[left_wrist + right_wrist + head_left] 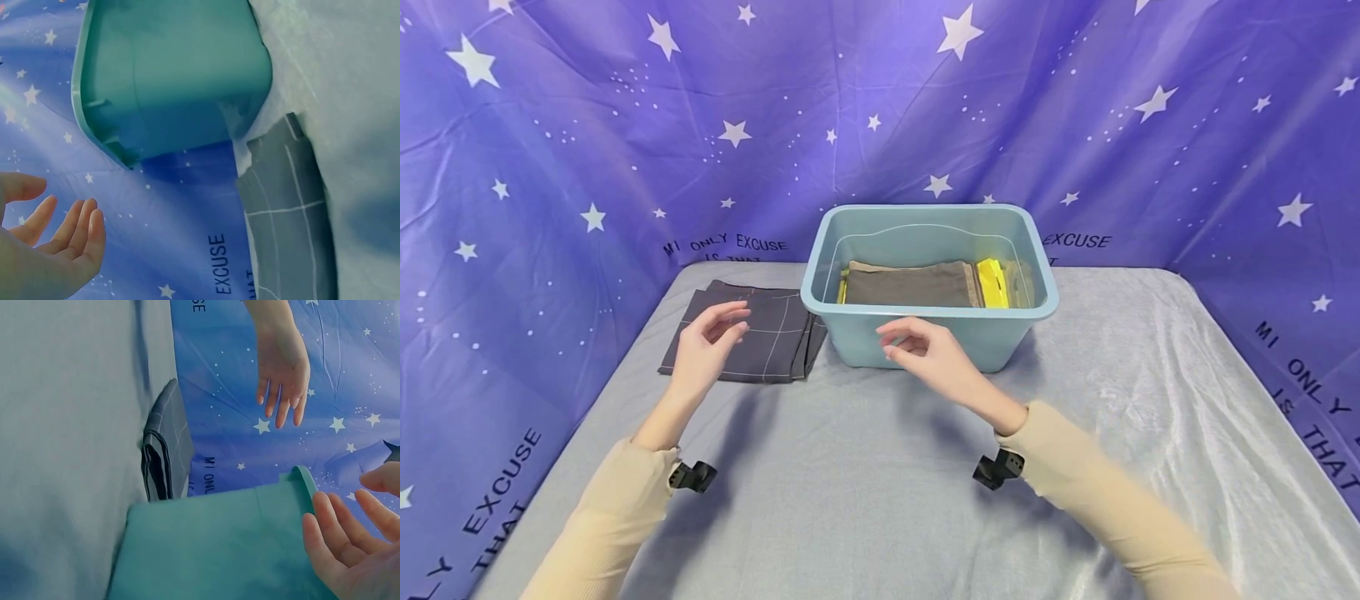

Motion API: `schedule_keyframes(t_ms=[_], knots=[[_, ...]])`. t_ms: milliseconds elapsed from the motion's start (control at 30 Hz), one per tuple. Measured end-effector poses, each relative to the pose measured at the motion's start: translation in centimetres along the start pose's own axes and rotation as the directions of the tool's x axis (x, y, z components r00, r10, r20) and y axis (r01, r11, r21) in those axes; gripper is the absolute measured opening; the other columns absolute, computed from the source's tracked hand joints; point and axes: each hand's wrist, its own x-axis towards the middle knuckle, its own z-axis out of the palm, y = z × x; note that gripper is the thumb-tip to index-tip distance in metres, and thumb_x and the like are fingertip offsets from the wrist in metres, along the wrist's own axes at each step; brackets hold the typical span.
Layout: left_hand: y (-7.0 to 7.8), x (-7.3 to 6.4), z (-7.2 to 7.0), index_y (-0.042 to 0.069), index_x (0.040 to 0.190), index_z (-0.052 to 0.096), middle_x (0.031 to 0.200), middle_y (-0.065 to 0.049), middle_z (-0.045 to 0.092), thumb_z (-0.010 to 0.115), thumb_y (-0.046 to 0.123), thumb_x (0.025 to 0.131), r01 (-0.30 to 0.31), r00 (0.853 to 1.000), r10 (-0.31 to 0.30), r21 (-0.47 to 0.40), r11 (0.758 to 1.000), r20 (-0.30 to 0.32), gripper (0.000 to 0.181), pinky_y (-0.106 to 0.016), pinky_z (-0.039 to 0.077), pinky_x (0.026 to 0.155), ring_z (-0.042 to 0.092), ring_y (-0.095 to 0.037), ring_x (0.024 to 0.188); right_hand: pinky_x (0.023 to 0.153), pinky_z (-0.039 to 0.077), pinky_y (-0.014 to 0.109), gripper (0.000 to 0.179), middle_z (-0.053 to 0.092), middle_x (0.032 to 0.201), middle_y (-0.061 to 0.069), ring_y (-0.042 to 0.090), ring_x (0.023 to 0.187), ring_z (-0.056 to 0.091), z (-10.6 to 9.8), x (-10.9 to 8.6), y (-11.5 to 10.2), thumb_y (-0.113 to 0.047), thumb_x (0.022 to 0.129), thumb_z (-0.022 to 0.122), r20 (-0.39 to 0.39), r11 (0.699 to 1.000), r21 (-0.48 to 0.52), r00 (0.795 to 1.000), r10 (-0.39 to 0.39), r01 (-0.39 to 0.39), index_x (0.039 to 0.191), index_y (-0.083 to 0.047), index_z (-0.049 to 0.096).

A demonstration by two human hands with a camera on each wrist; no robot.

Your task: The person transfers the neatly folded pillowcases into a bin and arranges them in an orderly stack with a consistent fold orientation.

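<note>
A dark grey folded cloth (760,346) with thin white check lines lies on the left of the table. Above it hovers my left hand (703,342), fingers loosely bent and holding nothing. My right hand (928,350) hangs in the air before the front wall of a blue-green plastic bin (865,337), its fingers relaxed and its grasp empty. Inside the bin sit a folded brown-grey cloth (910,286) and a yellow item (992,285) whose kind I cannot tell. In the left wrist view the checked cloth (287,219) lies beside the bin (181,69).
Light grey fabric covers the table (850,483). A purple-blue curtain (880,100) with white stars and printed words hangs close behind the bin and along both sides. Each sleeve carries a small black wrist camera (1000,468).
</note>
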Motion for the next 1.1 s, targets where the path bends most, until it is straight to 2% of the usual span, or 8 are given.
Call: schedule_keyframes(t_ms=[133, 300, 400, 533, 567, 767, 967, 1100], knots=[[-2.0, 0.0, -0.4, -0.006, 0.112, 0.054, 0.099, -0.010, 0.062, 0.054, -0.001, 0.084, 0.024, 0.999, -0.024, 0.019, 1.000, -0.025, 0.028, -0.011, 0.046, 0.067, 0.057, 0.003, 0.078, 0.071, 0.049, 0.028, 0.025, 0.062, 0.097, 0.013, 0.022, 0.082, 0.061, 0.8, 0.1, 0.5, -0.002, 0.083, 0.056, 0.007, 0.999, 0.037, 1.000, 0.016, -0.016, 0.108, 0.002, 0.058], [-3.8, 0.0, -0.9, -0.005, 0.111, 0.055, 0.090, 0.016, 0.059, 0.055, 0.000, 0.084, 0.036, 0.998, -0.036, 0.011, 0.999, -0.054, 0.028, -0.012, 0.046, 0.065, 0.057, 0.003, 0.076, 0.070, 0.050, 0.027, 0.025, 0.062, 0.096, 0.017, 0.029, 0.080, 0.061, 1.9, 0.3, 1.3, 0.001, 0.083, 0.055, 0.011, 0.997, 0.079, 1.000, 0.010, -0.011, 0.107, 0.005, 0.057], [-3.0, -0.4, -1.0, -0.010, 0.110, 0.054, 0.084, 0.023, 0.056, 0.053, -0.005, 0.083, 0.050, 0.997, -0.050, -0.012, 0.999, -0.061, 0.028, -0.011, 0.046, 0.064, 0.057, 0.004, 0.073, 0.070, 0.050, 0.026, 0.026, 0.061, 0.097, 0.020, 0.034, 0.081, 0.060, 2.6, 0.4, 1.8, 0.002, 0.082, 0.055, 0.018, 0.995, 0.101, 1.000, 0.026, -0.027, 0.108, 0.005, 0.057], [-1.6, -1.0, -1.1, -0.015, 0.108, 0.052, 0.080, 0.025, 0.055, 0.050, -0.011, 0.082, 0.070, 0.995, -0.071, -0.020, 0.997, -0.073, 0.027, -0.012, 0.046, 0.063, 0.056, 0.006, 0.070, 0.071, 0.050, 0.026, 0.026, 0.061, 0.098, 0.021, 0.032, 0.081, 0.060, 3.4, 0.4, 2.4, 0.001, 0.083, 0.055, 0.022, 0.992, 0.114, 0.999, 0.046, -0.048, 0.109, 0.004, 0.057], [-1.7, -1.1, -1.2, -0.015, 0.108, 0.052, 0.080, 0.025, 0.055, 0.050, -0.011, 0.082, 0.070, 0.995, -0.071, -0.017, 0.997, -0.077, 0.026, -0.011, 0.046, 0.063, 0.056, 0.007, 0.070, 0.071, 0.050, 0.026, 0.026, 0.061, 0.098, 0.021, 0.030, 0.081, 0.061, 3.6, 0.5, 2.5, 0.001, 0.083, 0.055, 0.023, 0.992, 0.114, 0.999, 0.049, -0.051, 0.109, 0.004, 0.057], [-2.4, -1.3, -1.6, -0.015, 0.106, 0.052, 0.079, 0.024, 0.056, 0.050, -0.010, 0.082, 0.072, 0.992, -0.074, -0.021, 0.997, -0.099, 0.025, -0.010, 0.045, 0.061, 0.055, 0.008, 0.068, 0.070, 0.050, 0.025, 0.026, 0.063, 0.096, 0.017, 0.023, 0.077, 0.061, 4.6, 0.7, 3.4, 0.001, 0.083, 0.055, 0.023, 0.992, 0.107, 0.998, 0.063, -0.065, 0.109, 0.005, 0.057], [-3.3, -1.5, -2.1, -0.014, 0.104, 0.053, 0.078, 0.023, 0.058, 0.048, -0.012, 0.082, 0.084, 0.991, -0.090, -0.065, 0.994, -0.103, 0.023, -0.010, 0.046, 0.061, 0.056, 0.007, 0.068, 0.068, 0.050, 0.025, 0.026, 0.062, 0.096, 0.019, 0.035, 0.081, 0.059, 5.5, 0.9, 3.8, 0.001, 0.083, 0.053, 0.042, 0.988, 0.132, 0.996, 0.072, -0.077, 0.108, 0.004, 0.057], [-4.9, -1.4, -2.6, -0.012, 0.104, 0.053, 0.079, 0.024, 0.058, 0.049, -0.011, 0.082, 0.100, 0.989, -0.105, -0.060, 0.993, -0.105, 0.023, -0.010, 0.046, 0.061, 0.056, 0.006, 0.070, 0.069, 0.051, 0.031, 0.026, 0.060, 0.097, 0.024, 0.034, 0.081, 0.060, 6.1, 1.0, 4.1, 0.003, 0.083, 0.051, 0.069, 0.983, 0.156, 0.994, 0.086, -0.096, 0.109, 0.007, 0.055]])
